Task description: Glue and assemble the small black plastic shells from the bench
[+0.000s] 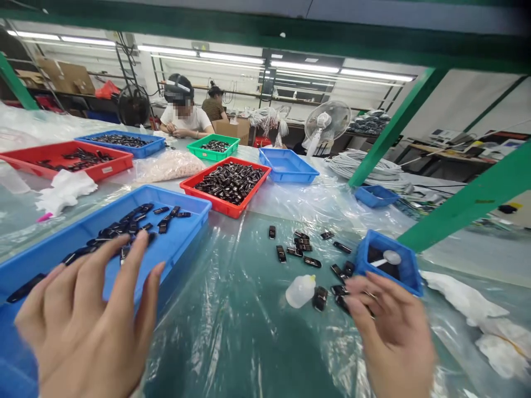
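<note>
My left hand is open, fingers spread, above the near side of a large blue tray. Glossy black oblong pieces lie in that tray, partly hidden behind my fingers. On the right, my right hand is closed in a pinch, thumb and forefinger tips close together; what they hold, if anything, is too blurred to name. Just beyond those fingertips, several loose black pieces are scattered on the plastic-covered table. A small translucent squeeze bottle with a yellowish tip lies tilted beside them.
A small blue bin with dark contents and a white scoop stands by my right hand. Farther back are a full red tray, a green tray and a blue tray. A green post slants at right. Two people sit opposite.
</note>
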`<state>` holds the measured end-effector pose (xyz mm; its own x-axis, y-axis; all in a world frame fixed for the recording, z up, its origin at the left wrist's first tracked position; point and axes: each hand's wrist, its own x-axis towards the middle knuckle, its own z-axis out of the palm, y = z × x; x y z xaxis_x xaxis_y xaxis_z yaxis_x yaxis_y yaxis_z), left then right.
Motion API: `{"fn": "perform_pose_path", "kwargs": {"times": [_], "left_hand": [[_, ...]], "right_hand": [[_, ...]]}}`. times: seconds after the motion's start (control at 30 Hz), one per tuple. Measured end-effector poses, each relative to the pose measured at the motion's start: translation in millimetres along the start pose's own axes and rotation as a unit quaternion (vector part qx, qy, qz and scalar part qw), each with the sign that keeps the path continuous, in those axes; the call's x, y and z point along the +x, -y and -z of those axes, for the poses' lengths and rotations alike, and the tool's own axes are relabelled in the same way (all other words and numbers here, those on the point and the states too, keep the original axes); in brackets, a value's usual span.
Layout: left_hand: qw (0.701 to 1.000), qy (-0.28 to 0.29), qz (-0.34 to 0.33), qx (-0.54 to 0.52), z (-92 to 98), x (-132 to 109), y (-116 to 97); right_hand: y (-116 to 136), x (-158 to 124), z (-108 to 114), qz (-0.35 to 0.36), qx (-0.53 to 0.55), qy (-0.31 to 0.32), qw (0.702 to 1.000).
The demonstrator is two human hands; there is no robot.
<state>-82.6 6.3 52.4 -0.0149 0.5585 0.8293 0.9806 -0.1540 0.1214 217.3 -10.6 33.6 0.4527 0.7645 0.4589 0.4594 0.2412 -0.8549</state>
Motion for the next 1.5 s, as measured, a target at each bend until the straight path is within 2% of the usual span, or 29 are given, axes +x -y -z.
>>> {"fn": "perform_pose_path", "kwargs": {"times": [0.07, 0.1, 0.2, 0.27, 0.37, 0.47, 0.6, 0.67, 0.77, 0.97, 1.07, 1.2, 1.37, 1.5], "left_hand": [[0.994, 0.051, -0.015, 0.097, -10.2, 3.1, 5.1], [0.989, 0.078, -0.052, 0.112, -16.7, 1.8, 1.8], [0.977, 0.147, -0.153, 0.036, -38.4, -9.0, -25.2], [0.958, 0.194, -0.209, -0.011, -53.6, -15.2, -50.0], [0.938, 0.242, -0.246, -0.033, -78.6, -13.1, -86.3], [0.924, 0.274, -0.259, -0.062, -107.9, 1.5, -114.2], [0.896, 0.299, -0.300, -0.131, -146.6, 20.0, -132.1], [0.879, 0.315, -0.319, -0.163, -157.8, 22.2, -133.5], [0.868, 0.342, -0.308, -0.187, -156.6, 15.0, -128.9], [0.864, 0.409, -0.193, -0.223, -119.2, -10.0, -104.9], [0.839, 0.469, -0.128, -0.245, -110.5, -16.1, -95.7], [0.810, 0.540, -0.059, -0.222, -110.3, -16.5, -93.9], [0.806, 0.571, -0.001, -0.153, -104.0, -9.3, -88.2], [0.817, 0.560, 0.033, -0.134, -94.2, -5.3, -70.7]], "right_hand": [[-15.2, 6.2, -7.5, -0.032, -0.010, 0.061, 0.998], [-22.0, 8.1, -12.6, -0.048, -0.011, 0.102, 0.994], [-34.7, 8.5, -25.3, -0.099, -0.005, 0.216, 0.971], [-36.6, 6.3, -28.0, -0.116, 0.007, 0.259, 0.959], [-34.6, 3.1, -24.9, -0.118, 0.027, 0.280, 0.952], [-32.3, 2.5, -21.3, -0.112, 0.043, 0.281, 0.952], [-29.8, 4.9, -19.5, -0.111, 0.053, 0.285, 0.951], [-28.1, 5.9, -18.0, -0.114, 0.056, 0.286, 0.950], [-25.2, 6.7, -14.6, -0.122, 0.054, 0.277, 0.952], [-21.4, 7.4, -9.2, -0.130, 0.046, 0.274, 0.952], [-21.9, 6.0, -8.7, -0.130, 0.037, 0.282, 0.950], [-22.6, 3.5, -9.3, -0.130, 0.014, 0.291, 0.948], [-19.3, 2.1, -8.1, -0.123, -0.020, 0.315, 0.941], [-16.9, 2.4, -4.5, -0.120, -0.029, 0.316, 0.941]]}}
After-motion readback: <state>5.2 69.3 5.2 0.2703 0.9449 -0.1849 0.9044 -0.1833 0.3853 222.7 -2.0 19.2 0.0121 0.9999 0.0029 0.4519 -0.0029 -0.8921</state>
